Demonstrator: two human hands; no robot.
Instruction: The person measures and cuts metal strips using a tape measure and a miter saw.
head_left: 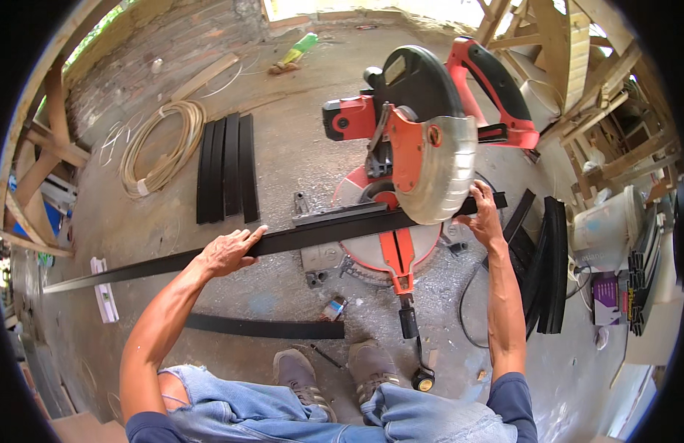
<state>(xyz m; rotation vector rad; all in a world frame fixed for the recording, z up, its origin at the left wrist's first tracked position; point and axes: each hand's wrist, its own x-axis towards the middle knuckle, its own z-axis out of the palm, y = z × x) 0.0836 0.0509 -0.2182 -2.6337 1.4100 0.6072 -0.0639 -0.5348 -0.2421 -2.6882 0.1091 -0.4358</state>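
Note:
A long black bar (305, 235) lies across the base of a red and black mitre saw (428, 159), against its grey fence (342, 214). It reaches far out to the left, close to the floor. My left hand (227, 252) grips the bar left of the saw, fingers over its top. On the other side of the blade guard, my right hand (484, 214) holds the bar near its right end. The saw head is raised, and its clear guard (454, 173) hangs over the bar. The blade itself is mostly hidden.
Several cut black strips (227, 168) lie beyond my left hand, beside a coiled hose (165, 148). More black pieces (552, 266) and a power cord are on the right. One strip (268, 326) lies before my shoes (301, 376). A white bucket (608, 225) stands at right.

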